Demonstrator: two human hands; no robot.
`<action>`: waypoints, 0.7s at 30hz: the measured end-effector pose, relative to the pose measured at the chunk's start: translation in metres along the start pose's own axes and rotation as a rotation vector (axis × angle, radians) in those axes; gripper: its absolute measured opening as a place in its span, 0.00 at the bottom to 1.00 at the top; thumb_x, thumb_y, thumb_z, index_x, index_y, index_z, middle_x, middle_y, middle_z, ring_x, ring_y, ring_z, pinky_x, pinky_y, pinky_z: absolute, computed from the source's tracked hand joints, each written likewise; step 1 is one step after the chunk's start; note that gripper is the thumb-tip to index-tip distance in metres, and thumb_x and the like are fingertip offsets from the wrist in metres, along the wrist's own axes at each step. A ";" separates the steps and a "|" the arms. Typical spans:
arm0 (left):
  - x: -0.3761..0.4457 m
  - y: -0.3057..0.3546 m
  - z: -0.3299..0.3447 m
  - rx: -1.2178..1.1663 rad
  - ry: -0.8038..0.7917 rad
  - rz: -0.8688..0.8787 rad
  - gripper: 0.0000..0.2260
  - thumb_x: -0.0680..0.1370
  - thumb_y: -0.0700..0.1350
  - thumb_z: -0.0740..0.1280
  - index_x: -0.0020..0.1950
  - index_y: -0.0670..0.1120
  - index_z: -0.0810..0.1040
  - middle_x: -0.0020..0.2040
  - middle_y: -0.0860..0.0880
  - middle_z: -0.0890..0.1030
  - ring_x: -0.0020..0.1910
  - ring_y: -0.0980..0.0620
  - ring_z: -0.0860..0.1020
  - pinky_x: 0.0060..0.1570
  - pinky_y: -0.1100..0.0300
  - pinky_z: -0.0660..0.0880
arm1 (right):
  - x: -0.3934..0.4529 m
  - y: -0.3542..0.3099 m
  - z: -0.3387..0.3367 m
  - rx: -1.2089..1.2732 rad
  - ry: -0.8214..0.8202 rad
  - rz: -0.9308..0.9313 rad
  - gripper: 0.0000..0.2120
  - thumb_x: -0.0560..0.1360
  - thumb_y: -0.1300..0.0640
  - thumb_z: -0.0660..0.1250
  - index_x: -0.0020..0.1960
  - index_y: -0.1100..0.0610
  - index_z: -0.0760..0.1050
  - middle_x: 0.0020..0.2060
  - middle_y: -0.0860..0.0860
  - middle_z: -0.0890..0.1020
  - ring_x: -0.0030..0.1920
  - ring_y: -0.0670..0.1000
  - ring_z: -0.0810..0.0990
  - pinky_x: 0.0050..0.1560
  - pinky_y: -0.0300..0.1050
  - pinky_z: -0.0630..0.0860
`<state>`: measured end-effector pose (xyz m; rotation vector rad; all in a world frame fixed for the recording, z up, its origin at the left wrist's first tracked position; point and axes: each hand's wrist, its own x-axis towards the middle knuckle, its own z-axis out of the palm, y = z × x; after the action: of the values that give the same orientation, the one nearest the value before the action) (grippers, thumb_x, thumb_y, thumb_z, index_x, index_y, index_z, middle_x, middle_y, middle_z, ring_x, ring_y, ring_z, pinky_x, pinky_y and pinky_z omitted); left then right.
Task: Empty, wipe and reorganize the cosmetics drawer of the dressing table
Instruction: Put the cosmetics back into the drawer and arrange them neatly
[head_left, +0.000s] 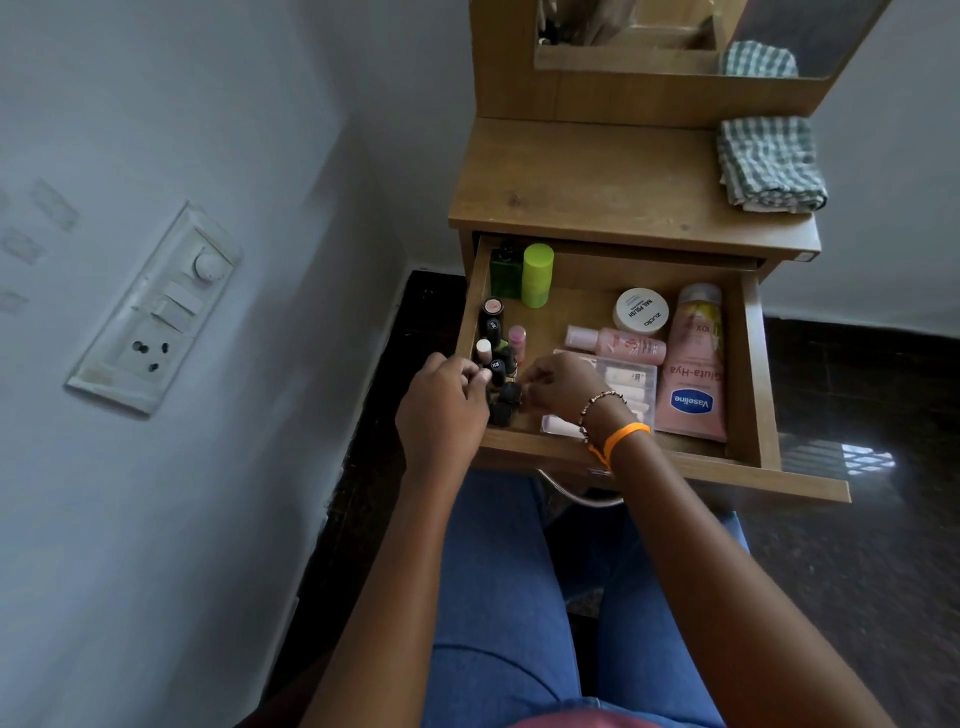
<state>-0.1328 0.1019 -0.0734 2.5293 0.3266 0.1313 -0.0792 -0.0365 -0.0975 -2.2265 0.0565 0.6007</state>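
Head view: both hands, left (441, 410) and right (558, 387), curled round small dark bottles (506, 397) at near-left of wooden drawer (748, 364); exact grip unclear

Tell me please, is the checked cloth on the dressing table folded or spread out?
Folded: the checked cloth sits as a compact layered square on the dressing table.

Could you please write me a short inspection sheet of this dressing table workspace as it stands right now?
Surface: wooden tabletop bare except for a folded checked cloth.
Job's things: drawer pulled open, holding a Vaseline tube, white jar, pink bottle, lime cylinder, green bottle and small dark bottles.
Clutter: clear packet lying flat.
Grippers: left hand and right hand among the small bottles; grip unclear.
Cables: nothing seen.
Surroundings: switchboard on the wall, mirror above.
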 end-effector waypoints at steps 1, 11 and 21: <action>-0.002 0.000 0.001 0.017 -0.003 0.010 0.09 0.77 0.51 0.66 0.50 0.47 0.80 0.47 0.52 0.76 0.43 0.53 0.76 0.37 0.59 0.69 | 0.000 0.000 0.002 -0.010 0.013 -0.001 0.07 0.70 0.65 0.65 0.42 0.62 0.81 0.43 0.64 0.83 0.48 0.62 0.82 0.53 0.57 0.78; -0.001 0.001 0.001 0.011 -0.008 -0.020 0.06 0.75 0.47 0.68 0.49 0.46 0.80 0.46 0.52 0.76 0.38 0.56 0.71 0.37 0.61 0.66 | -0.001 0.003 -0.002 -0.017 -0.031 -0.032 0.06 0.70 0.67 0.67 0.45 0.64 0.82 0.44 0.62 0.84 0.48 0.60 0.82 0.54 0.55 0.78; -0.002 0.002 0.000 -0.006 -0.002 0.002 0.08 0.74 0.48 0.70 0.51 0.48 0.79 0.45 0.53 0.74 0.41 0.55 0.74 0.36 0.61 0.66 | -0.001 0.005 -0.001 -0.023 -0.011 -0.036 0.07 0.71 0.67 0.67 0.46 0.64 0.82 0.44 0.61 0.84 0.48 0.59 0.83 0.54 0.55 0.78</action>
<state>-0.1343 0.0995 -0.0722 2.5233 0.3219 0.1299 -0.0806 -0.0404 -0.1004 -2.2411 0.0036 0.5964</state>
